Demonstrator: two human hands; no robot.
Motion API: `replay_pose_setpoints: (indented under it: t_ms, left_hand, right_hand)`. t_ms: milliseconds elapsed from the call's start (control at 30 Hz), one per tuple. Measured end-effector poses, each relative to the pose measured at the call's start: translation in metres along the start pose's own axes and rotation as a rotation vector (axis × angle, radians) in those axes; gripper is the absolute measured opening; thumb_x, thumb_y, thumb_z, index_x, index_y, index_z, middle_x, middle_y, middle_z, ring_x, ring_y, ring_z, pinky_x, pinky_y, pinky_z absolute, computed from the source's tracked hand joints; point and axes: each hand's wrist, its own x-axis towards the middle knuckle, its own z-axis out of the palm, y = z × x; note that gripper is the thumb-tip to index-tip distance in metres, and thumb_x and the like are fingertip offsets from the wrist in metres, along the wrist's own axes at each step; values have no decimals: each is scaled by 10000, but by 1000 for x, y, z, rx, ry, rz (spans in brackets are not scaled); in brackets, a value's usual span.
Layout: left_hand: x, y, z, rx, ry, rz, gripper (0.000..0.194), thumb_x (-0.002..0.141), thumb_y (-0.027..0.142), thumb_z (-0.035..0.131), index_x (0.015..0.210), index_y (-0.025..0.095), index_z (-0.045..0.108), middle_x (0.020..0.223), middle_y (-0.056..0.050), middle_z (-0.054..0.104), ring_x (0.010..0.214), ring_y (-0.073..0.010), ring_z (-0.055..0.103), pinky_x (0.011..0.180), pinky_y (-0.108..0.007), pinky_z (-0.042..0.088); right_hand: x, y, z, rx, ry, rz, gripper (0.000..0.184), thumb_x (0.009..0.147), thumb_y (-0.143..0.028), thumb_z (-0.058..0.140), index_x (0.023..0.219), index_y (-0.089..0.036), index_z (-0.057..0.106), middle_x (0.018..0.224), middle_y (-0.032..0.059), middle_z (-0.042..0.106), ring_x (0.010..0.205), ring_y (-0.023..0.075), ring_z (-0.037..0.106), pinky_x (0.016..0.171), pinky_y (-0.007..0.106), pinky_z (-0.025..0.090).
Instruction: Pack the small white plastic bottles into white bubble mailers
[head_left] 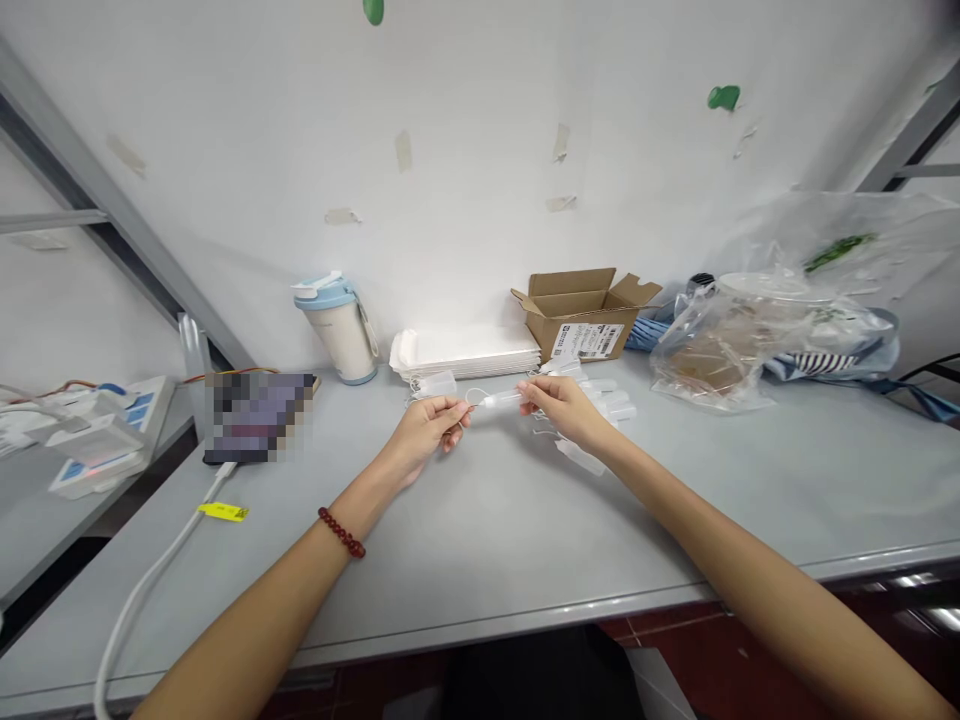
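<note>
Grey table (pixel 465 540); slim translucent piece (pixel 502 399)

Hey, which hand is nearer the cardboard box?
Right. The right hand is in front of the cardboard box; the left hand is farther off, to its left and in front.

Tumbler (pixel 341 335), cream with light-blue lid and a strap, at the gray table's (pixel 787 480) back edge, left of middle. Pixelated dark device (pixel 259 420) toward the back left corner; white cable (pixel 150 580) from it, yellow tag (pixel 223 512) attached, running to the front edge. White-and-blue power strip (pixel 154 410) with plugs beyond the left edge. Right end of back edge: clear plastic bag (pixel 720 370), round lidded container (pixel 776 288) inside, blue striped fabric (pixel 877 355) beside it. Wall behind the back edge: tan tape scraps (pixel 403 151), green blobs (pixel 724 98).
</note>
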Motion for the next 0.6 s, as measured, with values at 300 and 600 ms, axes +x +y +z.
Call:
replay_pose_setpoints:
  t_ms: [300, 600]
  left_hand:
    - [-1, 4, 1, -19, -2, -13, 273, 724, 382, 682, 753, 123, 600, 673, 14, 529, 466, -38, 402, 452, -198, 308]
    - [-2, 4, 3, 8, 12, -1, 303, 700, 420, 688, 712, 134, 587, 649, 14, 523, 471, -48, 398, 454, -206, 310]
  right_hand:
    - [1, 3, 1, 14, -18, -4, 420, 791, -545, 476, 619, -166, 530, 625, 15, 583, 568, 108, 443, 537, 245, 312]
    - [-2, -3, 1, -44, -7, -10, 440, 806, -538, 470, 589, -161, 538, 580, -8, 533, 485, 79, 351, 492, 241, 277]
